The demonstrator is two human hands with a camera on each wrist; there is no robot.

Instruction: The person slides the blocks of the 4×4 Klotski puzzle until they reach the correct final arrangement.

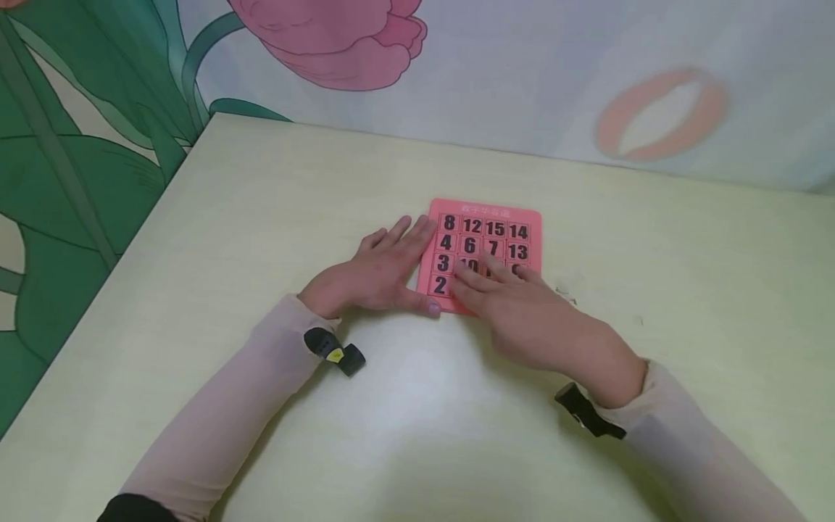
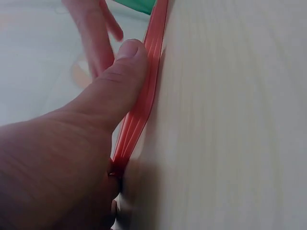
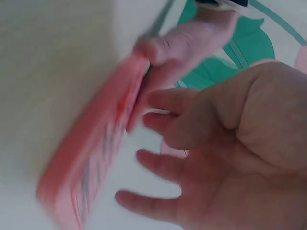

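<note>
A pink number slide puzzle [image 1: 470, 245] lies flat on the table, its black-numbered tiles facing up. My left hand [image 1: 385, 275] holds it at the near left corner, fingers along the left side and thumb against the near edge. In the left wrist view the thumb rests on the puzzle's red side [image 2: 139, 110]. My right hand [image 1: 528, 315] reaches over the lower right tiles with fingers extended, hiding several numbers. In the right wrist view the right hand's fingers [image 3: 160, 165] are spread beside the puzzle's face; whether a fingertip touches a tile is unclear.
The pale table [image 1: 196, 217] meets a wall [image 1: 509, 87] painted with flowers and leaves at the back. Its left edge runs diagonally. Small dark marks [image 1: 567, 296] show on the tabletop right of the puzzle. Black bands [image 1: 590, 411] sit on both wrists over light sleeves.
</note>
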